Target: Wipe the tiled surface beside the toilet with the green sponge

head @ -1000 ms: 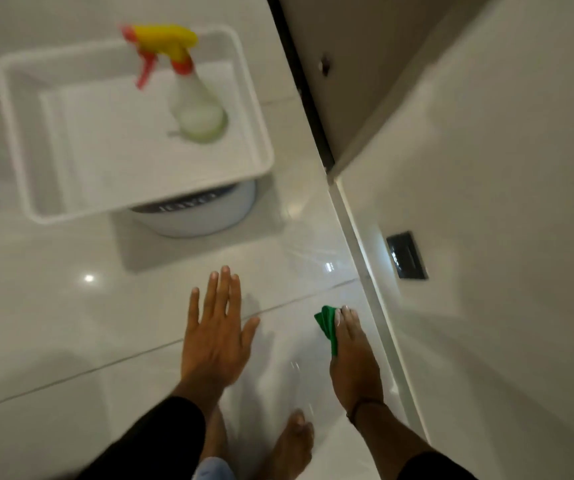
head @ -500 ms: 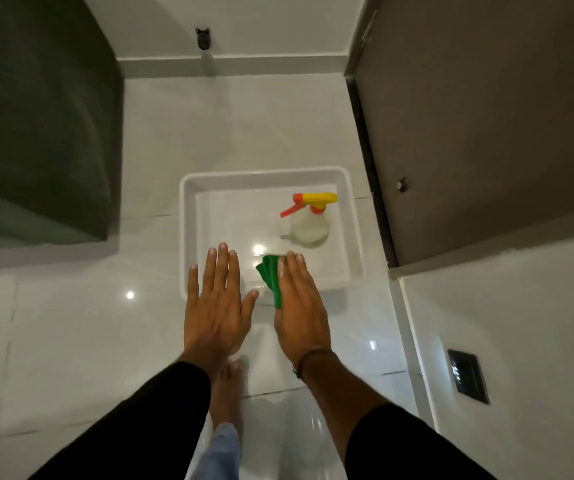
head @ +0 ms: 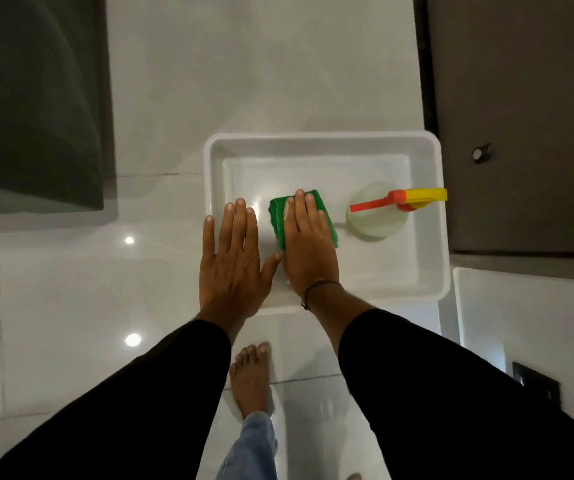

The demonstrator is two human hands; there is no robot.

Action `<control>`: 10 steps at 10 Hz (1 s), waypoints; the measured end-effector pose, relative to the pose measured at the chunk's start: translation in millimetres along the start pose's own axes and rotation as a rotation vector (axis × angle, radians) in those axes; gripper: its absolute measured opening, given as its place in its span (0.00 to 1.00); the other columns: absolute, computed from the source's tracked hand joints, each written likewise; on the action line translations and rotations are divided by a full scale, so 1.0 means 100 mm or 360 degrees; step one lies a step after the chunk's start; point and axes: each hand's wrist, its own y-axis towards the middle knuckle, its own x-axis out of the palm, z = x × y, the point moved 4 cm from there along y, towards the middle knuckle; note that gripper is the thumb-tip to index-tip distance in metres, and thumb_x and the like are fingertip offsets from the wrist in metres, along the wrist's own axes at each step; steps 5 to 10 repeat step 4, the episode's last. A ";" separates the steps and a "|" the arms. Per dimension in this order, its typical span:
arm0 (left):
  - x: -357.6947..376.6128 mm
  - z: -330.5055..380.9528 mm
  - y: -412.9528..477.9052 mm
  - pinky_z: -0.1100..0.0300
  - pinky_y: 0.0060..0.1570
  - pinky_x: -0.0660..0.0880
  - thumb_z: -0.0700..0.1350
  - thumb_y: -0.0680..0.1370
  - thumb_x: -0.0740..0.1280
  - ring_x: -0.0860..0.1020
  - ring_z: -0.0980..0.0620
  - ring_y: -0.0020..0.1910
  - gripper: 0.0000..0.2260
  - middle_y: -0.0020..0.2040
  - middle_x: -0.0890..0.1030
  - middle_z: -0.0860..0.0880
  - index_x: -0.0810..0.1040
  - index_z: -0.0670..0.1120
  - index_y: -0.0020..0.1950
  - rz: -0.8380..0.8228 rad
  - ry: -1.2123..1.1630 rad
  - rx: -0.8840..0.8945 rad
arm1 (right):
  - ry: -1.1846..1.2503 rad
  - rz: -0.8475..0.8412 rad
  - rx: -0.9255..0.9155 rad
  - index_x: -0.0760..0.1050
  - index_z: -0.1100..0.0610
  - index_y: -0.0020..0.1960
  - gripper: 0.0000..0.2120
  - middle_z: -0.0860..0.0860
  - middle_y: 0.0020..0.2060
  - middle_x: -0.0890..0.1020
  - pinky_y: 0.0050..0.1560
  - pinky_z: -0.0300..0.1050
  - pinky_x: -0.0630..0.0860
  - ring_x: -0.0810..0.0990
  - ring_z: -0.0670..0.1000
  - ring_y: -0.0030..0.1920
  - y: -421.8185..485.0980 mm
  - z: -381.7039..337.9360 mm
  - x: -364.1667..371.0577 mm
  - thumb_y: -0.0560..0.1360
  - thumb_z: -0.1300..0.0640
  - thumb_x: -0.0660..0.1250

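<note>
The green sponge point(head: 276, 216) lies under my right hand point(head: 308, 245), whose flat fingers cover most of it, over the inside of a white tray point(head: 323, 140). Whether the sponge rests on the tray floor or hangs just above it, I cannot tell. My left hand point(head: 232, 263) is spread flat with fingers apart, holding nothing, over the tray's left front corner. White glossy floor tiles point(head: 71, 296) lie all around. No toilet is in view.
A spray bottle point(head: 377, 216) with a red and yellow trigger head stands in the tray's right part. A dark door point(head: 521, 98) is at right, a dark cabinet point(head: 32, 98) at left, a black wall plate point(head: 535, 386) at lower right. My bare foot point(head: 251, 379) stands below the tray.
My view swung from the tiles by the wall to above the tray. My right hand carried the sponge from the tiles to over the tray; my left hand moved along, still spread flat.
</note>
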 end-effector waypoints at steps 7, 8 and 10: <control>-0.39 0.09 -0.33 0.35 0.89 0.55 0.65 0.89 0.49 0.56 0.36 0.91 0.39 0.91 0.56 0.35 0.57 0.37 0.89 0.0130 0.0002 0.0040 | 0.0177 -0.0164 0.0013 0.47 0.62 0.84 0.37 0.60 0.85 0.50 0.84 0.59 0.51 0.45 0.59 0.85 -0.53 -0.09 -0.43 0.83 0.48 0.58; -0.39 0.09 -0.33 0.35 0.89 0.55 0.65 0.89 0.49 0.56 0.36 0.91 0.39 0.91 0.56 0.35 0.57 0.37 0.89 0.0130 0.0002 0.0040 | 0.0177 -0.0164 0.0013 0.47 0.62 0.84 0.37 0.60 0.85 0.50 0.84 0.59 0.51 0.45 0.59 0.85 -0.53 -0.09 -0.43 0.83 0.48 0.58; -0.39 0.09 -0.33 0.35 0.89 0.55 0.65 0.89 0.49 0.56 0.36 0.91 0.39 0.91 0.56 0.35 0.57 0.37 0.89 0.0130 0.0002 0.0040 | 0.0177 -0.0164 0.0013 0.47 0.62 0.84 0.37 0.60 0.85 0.50 0.84 0.59 0.51 0.45 0.59 0.85 -0.53 -0.09 -0.43 0.83 0.48 0.58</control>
